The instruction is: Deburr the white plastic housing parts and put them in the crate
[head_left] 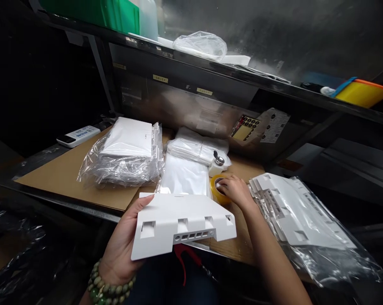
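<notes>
My left hand (124,241) grips the left edge of a white plastic housing (181,212), thumb on top. A row of port openings and several square notches run along its near side. My right hand (234,189) reaches into the middle of a yellow tape roll (215,195), fingers curled at a small white item inside that I cannot make out. Just behind the roll stands a white pump bottle (216,166) with a metal top. Clear plastic bags (186,171) lie flat beyond the housing.
Bagged white housings are stacked on cardboard (67,182) at left (128,140) and at right (302,212). A white handheld device (78,136) lies far left. Below the table edge hangs a red-handled tool (188,256). A metal shelf (185,57) spans the back, holding a green bin (92,15).
</notes>
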{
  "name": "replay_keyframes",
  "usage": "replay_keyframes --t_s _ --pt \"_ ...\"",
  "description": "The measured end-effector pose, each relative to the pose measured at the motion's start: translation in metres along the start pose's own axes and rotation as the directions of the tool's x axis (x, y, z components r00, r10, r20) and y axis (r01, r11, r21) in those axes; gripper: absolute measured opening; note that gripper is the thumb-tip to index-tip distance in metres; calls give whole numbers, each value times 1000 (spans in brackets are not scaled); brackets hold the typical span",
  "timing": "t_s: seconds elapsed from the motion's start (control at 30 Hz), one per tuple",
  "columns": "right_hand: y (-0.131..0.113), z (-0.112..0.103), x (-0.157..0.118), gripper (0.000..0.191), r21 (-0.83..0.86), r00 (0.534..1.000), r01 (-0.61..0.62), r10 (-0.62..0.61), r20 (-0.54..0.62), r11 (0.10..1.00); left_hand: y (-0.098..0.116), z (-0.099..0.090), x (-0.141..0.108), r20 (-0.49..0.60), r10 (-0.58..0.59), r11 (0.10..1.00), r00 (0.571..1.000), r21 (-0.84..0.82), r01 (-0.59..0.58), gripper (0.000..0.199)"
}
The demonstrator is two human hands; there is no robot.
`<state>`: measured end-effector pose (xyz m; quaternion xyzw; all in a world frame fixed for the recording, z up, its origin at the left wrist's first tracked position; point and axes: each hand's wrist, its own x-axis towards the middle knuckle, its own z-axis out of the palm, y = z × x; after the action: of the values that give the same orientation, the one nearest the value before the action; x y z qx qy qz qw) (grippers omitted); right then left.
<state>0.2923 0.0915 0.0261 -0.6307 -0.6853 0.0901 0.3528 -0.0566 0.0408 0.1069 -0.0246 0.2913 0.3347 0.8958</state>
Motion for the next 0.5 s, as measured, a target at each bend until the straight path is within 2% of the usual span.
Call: replay_keyframes --t_s 0.1,0.23,0.37,0.43,0.5 --pt "-21 -13 -16 22 81 995 -51 58 -87 995 3 1 3 -57 50 999 997 5 -50 49" --pt "-84 -24 -57 25 276 980 -42 94 -176 960 2 9 10 -138 151 989 979 20 -150 44" --pt "-158 -8 -95 22 249 959 103 -30 -280 963 -6 20 20 -100 186 982 977 -12 -188 41" --pt "-184 5 -103 29 234 949 179 -105 -297 955 -10 24 25 -79 187 982 979 -24 -190 42" --pt "-201 18 -105 35 261 942 240 -159 -295 935 -14 26 27 -66 175 983 982 -37 -178 43"
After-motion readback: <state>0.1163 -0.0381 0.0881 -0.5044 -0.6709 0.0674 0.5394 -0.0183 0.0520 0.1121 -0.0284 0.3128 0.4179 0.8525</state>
